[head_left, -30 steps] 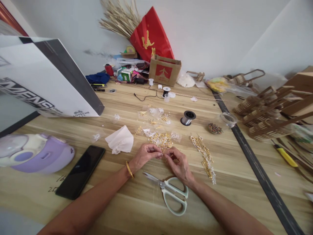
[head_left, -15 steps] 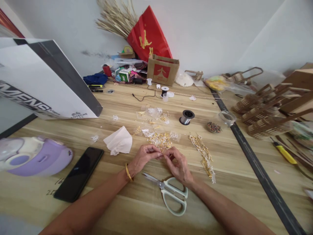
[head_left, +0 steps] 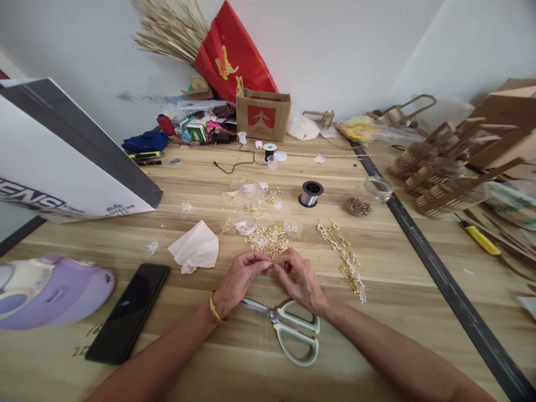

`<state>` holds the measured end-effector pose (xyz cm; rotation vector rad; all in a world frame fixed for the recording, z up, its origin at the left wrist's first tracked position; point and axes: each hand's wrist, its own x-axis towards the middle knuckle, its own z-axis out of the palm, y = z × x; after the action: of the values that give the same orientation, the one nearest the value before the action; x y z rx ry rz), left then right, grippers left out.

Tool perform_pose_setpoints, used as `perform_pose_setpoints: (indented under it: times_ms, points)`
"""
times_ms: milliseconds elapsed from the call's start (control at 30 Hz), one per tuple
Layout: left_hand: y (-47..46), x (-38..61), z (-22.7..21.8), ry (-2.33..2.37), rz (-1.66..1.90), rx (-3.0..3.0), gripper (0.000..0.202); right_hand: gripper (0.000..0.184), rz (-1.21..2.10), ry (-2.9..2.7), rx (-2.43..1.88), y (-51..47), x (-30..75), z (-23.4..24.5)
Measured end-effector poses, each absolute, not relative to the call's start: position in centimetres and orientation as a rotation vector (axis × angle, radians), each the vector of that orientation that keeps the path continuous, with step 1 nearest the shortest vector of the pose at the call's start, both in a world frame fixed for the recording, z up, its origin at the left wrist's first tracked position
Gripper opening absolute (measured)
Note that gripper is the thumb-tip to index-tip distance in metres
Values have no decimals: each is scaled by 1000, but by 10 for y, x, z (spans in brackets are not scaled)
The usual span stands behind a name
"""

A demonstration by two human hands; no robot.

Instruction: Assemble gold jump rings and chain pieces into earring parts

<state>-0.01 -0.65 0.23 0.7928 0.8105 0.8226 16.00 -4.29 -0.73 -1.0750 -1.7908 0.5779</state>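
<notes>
My left hand [head_left: 240, 276] and my right hand [head_left: 298, 278] meet fingertip to fingertip over the wooden table [head_left: 377, 335], pinching a tiny gold piece [head_left: 272, 264] between them; it is too small to make out. A gold bangle sits on my left wrist. Just beyond the fingers lies a heap of small gold findings [head_left: 264, 239]. Pale green scissors [head_left: 293, 329] lie shut under my right wrist. A row of finished gold charms [head_left: 344, 258] stretches to the right of my right hand.
A crumpled tissue [head_left: 195, 248], black phone [head_left: 129, 311] and purple appliance [head_left: 50, 290] lie left. A wire spool [head_left: 310, 193], bead dish [head_left: 358, 206] and glass jar [head_left: 378, 187] sit beyond. A big white bag [head_left: 62, 162] stands at left; wooden baskets [head_left: 448, 167] at right.
The head camera has tilted and shifted, so everything sits a little lower and to the left. Both hands stay together on the small piece, barely moving on the table.
</notes>
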Motion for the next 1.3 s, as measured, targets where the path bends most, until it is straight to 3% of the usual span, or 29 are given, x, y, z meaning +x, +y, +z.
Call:
perform_pose_setpoints:
  times_ms: [1033,1300]
  points:
    - [-5,-1,-1,832,807,854,20,6,629,-1786,-1072,-44,160,-7]
    - [-4,-8,-2,909,767,1122,13,6,637,-1779,-1067,-43,160,-9]
